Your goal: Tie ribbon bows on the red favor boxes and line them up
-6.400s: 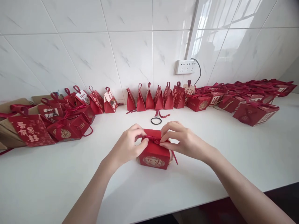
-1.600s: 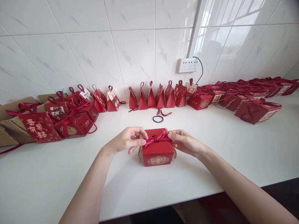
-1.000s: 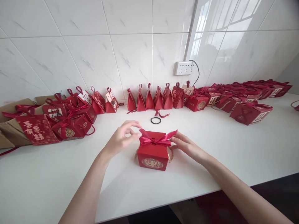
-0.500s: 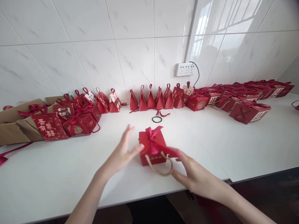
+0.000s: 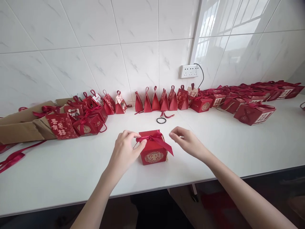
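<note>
A small red gift box (image 5: 153, 152) with a gold emblem on its front stands on the white counter (image 5: 59, 171) in front of me. A dark red ribbon bow (image 5: 152, 138) is tied on its top, and one tail hangs over the right front corner. My left hand (image 5: 125, 151) grips the box's left side, thumb pressed against it and fingers curled by the bow. My right hand (image 5: 187, 142) hovers just right of the box with loosely bent, parted fingers, holding nothing.
A black hair tie (image 5: 161, 120) lies behind the box. Red pyramid-shaped boxes (image 5: 154, 102) line the tiled wall. More red boxes sit at the right (image 5: 254, 113) and left (image 5: 88, 123), beside brown paper bags (image 5: 21, 128). A wall socket (image 5: 189, 70) is above.
The box has been turned so its gold emblem faces me and set down flat. My left hand closed on its left side. My right hand let go and rose to the right.
</note>
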`<state>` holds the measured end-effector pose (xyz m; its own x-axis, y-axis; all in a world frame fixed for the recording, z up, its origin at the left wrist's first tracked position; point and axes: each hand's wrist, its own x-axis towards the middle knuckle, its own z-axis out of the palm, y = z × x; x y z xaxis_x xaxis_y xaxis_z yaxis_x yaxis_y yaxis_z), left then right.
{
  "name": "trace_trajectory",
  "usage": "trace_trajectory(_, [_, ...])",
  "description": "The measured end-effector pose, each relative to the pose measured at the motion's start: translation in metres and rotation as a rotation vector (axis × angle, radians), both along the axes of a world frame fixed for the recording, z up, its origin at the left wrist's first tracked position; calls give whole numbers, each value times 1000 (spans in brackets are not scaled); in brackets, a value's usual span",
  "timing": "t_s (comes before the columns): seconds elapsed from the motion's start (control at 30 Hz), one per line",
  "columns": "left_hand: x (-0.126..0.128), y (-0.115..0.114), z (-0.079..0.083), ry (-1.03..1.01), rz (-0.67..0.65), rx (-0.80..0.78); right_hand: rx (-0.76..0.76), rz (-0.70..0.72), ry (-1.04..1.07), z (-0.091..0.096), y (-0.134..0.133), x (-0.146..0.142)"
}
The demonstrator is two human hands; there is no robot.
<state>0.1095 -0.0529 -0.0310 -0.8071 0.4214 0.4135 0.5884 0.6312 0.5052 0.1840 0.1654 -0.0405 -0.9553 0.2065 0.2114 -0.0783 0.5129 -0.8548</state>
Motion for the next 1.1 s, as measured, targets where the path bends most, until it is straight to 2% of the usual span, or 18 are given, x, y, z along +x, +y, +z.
trace_trajectory(0.1, [2,4,5,29,10,-84,61,44,-43,0,-8,-17])
trace_trajectory(0.2, [8,9,12,-58,29,-76,119,77,-91,0,-14,-23])
trace_trajectory(0.3, [19,13,16,-228,18,29,133,68,-71,-5,-17,-21])
trace_trajectory(0.37, [29,16,15,-426,-21,133,137,88,22,-10,-17,-17])
trace_trajectory(0.47, [45,18,8,-680,-62,282,154,316,143,-17,-15,-10])
trace_trajectory(0.53, [58,18,0,-718,-52,359,181,462,145,-20,-14,-4])
trace_trajectory(0.57, [64,18,-5,-704,-41,384,199,491,148,-22,-15,-1])
trace_trajectory(0.7, [93,14,-23,-509,31,355,318,429,268,-28,-20,16])
trace_trajectory(0.77, [105,11,-30,-486,46,333,409,360,375,-32,-26,25])
trace_trajectory(0.87, [118,4,-40,-629,4,409,555,265,560,-40,-34,37])
trace_trajectory(0.97, [123,-7,-49,-834,-95,434,612,211,657,-47,-38,46])
trace_trajectory(1.03, [122,-20,-55,-963,-144,346,611,212,664,-48,-38,50])
trace_trajectory(1.1, [120,-38,-58,-1056,-178,160,609,221,650,-46,-36,53])
